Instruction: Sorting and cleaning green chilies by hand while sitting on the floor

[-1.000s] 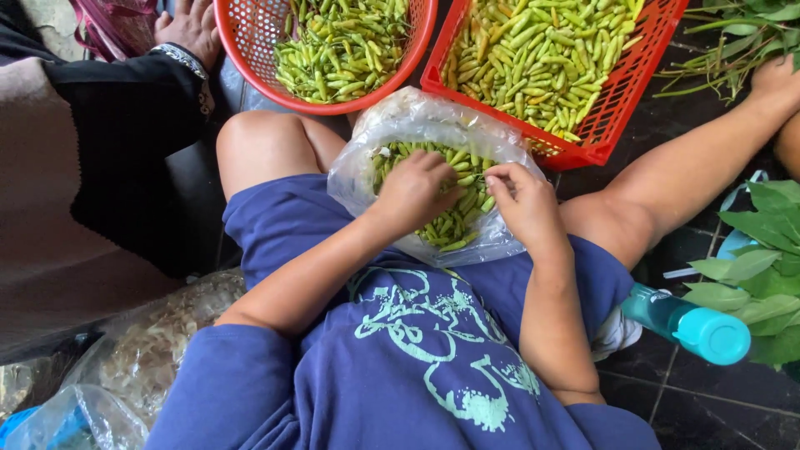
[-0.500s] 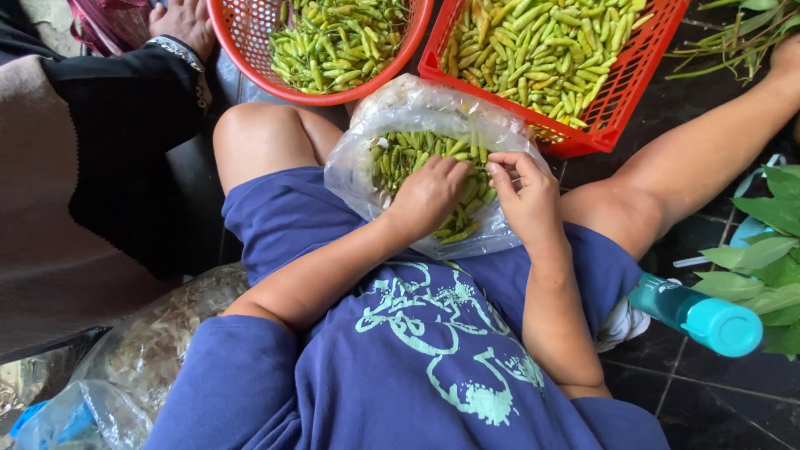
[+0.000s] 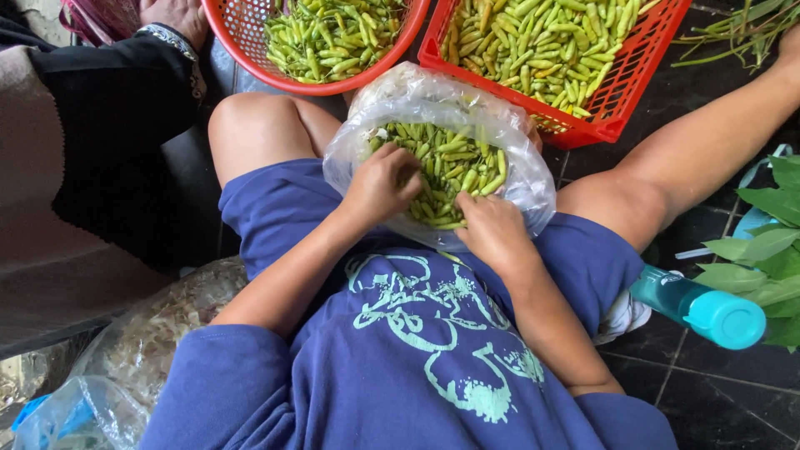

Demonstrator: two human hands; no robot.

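1. A clear, crinkled plastic bag point(image 3: 517, 179) of small green chillies point(image 3: 450, 171) sits in the person's lap, between the thighs.
2. The left hand point(image 3: 383, 185) and right hand point(image 3: 492, 229) both rest in the bag's mouth, fingers curled among the chillies; what either pinches cannot be told.
3. Two red mesh baskets lie beyond: a round basket point(image 3: 250, 42) and a square basket point(image 3: 617, 92), both heaped with chillies.
4. A teal bottle point(image 3: 696, 307) lies by the right thigh, beside leaves point(image 3: 771, 250).
5. Another person's hand point(image 3: 175, 17) rests at upper left.
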